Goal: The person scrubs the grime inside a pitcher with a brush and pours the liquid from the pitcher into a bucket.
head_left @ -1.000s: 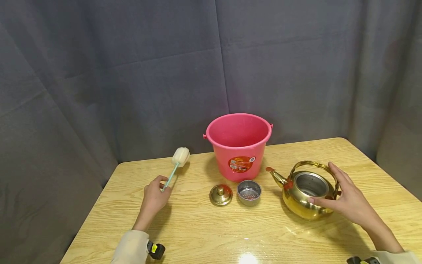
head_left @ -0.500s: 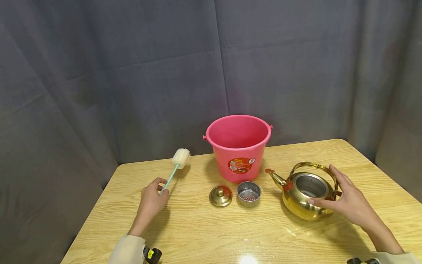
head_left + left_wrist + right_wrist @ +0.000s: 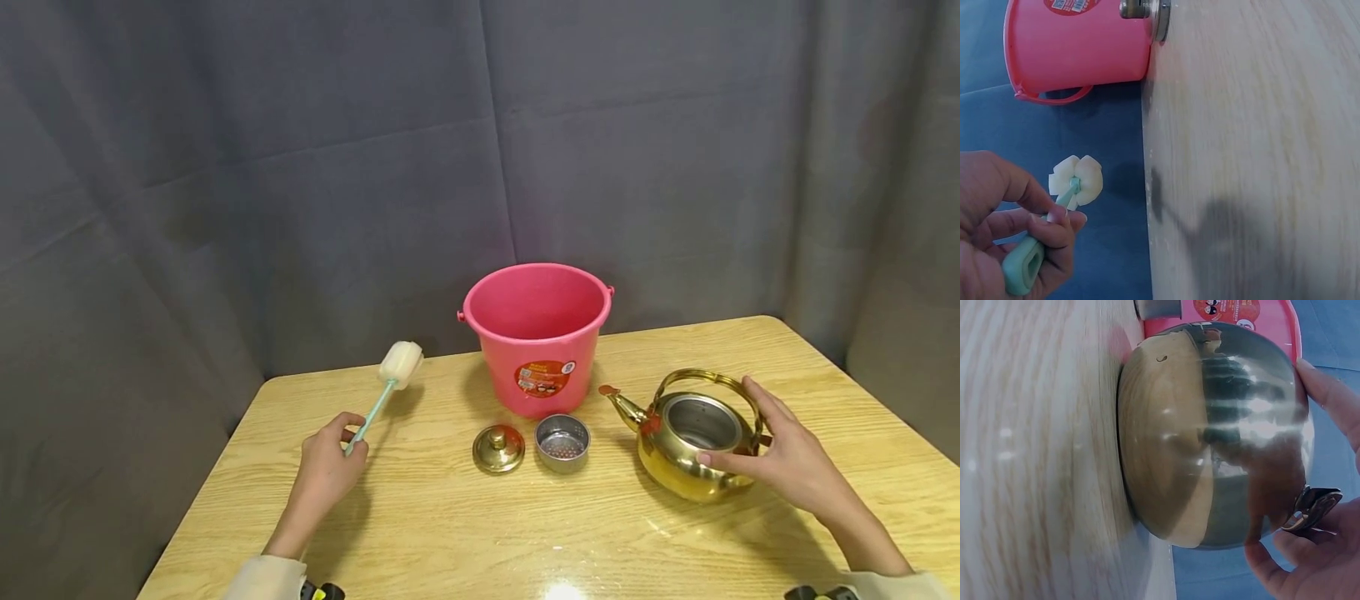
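My left hand [image 3: 326, 465] grips the pale green handle of a sponge bottle brush [image 3: 400, 367]. The brush's cream sponge head points away from me, raised over the table in the left wrist view. A golden teapot [image 3: 682, 462] stands lidless on the right, its red-capped spout turned left and its hoop handle up. My right hand [image 3: 795, 467] holds it at the side opposite the spout, thumb on the near side and fingers by the handle's foot. The golden lid [image 3: 498, 448] and a perforated steel strainer basket [image 3: 562, 443] sit side by side in the middle.
A pink bucket [image 3: 536, 367] stands upright at the back, just behind the lid and strainer. The wooden table [image 3: 435, 533] has wet-looking spots near its front. Grey curtain [image 3: 360, 167] hangs behind the table and along both sides.
My left hand has drawn back toward me and a little left, bringing the brush with it. My right hand and the teapot hold their place.
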The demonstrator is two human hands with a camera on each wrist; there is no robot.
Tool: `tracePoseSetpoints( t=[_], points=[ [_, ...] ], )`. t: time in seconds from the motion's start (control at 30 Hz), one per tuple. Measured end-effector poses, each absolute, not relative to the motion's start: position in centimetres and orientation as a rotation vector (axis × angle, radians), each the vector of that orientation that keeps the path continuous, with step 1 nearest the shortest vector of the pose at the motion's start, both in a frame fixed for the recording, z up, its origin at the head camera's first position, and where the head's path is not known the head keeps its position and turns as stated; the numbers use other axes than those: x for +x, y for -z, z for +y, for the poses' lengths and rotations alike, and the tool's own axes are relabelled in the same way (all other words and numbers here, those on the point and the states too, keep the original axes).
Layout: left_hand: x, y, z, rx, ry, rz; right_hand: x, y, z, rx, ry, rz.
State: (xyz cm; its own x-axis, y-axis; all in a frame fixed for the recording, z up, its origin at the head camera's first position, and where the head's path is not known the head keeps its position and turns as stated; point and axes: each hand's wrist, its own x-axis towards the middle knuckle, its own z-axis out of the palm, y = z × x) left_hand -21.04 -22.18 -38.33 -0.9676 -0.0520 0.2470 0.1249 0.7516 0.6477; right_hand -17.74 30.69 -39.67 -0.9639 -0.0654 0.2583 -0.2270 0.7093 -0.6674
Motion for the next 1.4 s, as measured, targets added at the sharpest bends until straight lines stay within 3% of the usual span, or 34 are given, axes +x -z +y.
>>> tracePoseSetpoints(
  t=[1.4],
  points=[
    [-16.7,35.8,-22.9,-0.161,0.9,-2.657,-17.7,39.7,30.5,0.196,-1.127,-2.7]
  ],
)
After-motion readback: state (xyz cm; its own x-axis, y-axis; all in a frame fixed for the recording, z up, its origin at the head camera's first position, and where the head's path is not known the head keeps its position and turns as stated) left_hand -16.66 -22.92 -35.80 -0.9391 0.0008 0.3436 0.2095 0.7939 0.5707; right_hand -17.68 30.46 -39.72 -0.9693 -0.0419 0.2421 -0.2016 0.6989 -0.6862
